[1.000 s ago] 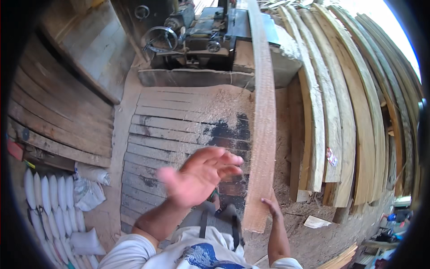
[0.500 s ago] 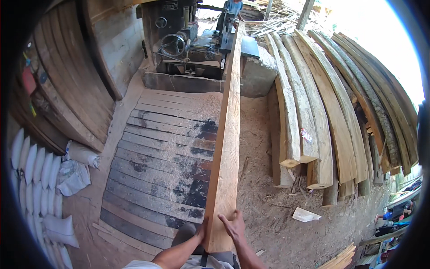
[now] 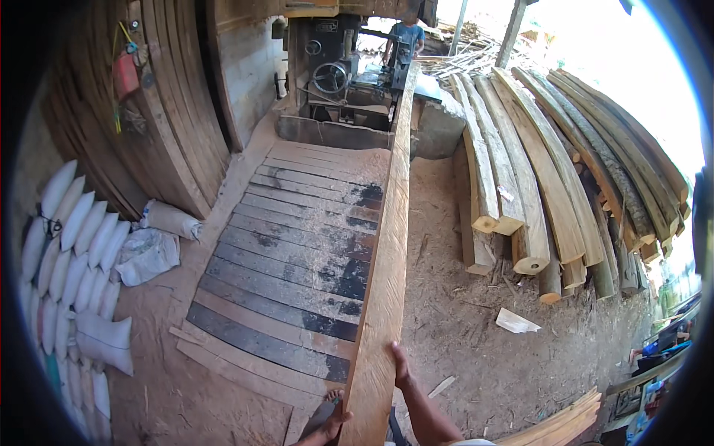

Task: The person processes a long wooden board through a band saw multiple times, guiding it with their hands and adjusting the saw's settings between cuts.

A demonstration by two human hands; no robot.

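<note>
A long squared wooden beam (image 3: 387,282) stretches from my body to the machine ahead. Its near end runs out of the picture at the bottom. Against the beam's left side, close to the lower edge, my left hand (image 3: 336,424) grips with the thumb toward the top face. A little farther along, my right hand (image 3: 401,364) holds the right side, its thumb at the upper edge and most fingers hidden below. The beam's far end reaches a band saw-like machine (image 3: 335,74) with a handwheel, where another person (image 3: 406,37) in a blue shirt stands.
Long timbers (image 3: 535,163) are stacked on the right. Full white sacks (image 3: 74,253) and upright boards (image 3: 171,111) line the left. Slats dusted with sawdust (image 3: 290,245) cover the floor left of the beam. A wood offcut (image 3: 517,321) and a plank pile (image 3: 558,424) lie right.
The view has tilted up, and the beam's near end has left the picture. Both hands still hold it; the right thumb has shifted from the top face to the edge. The other person shows more.
</note>
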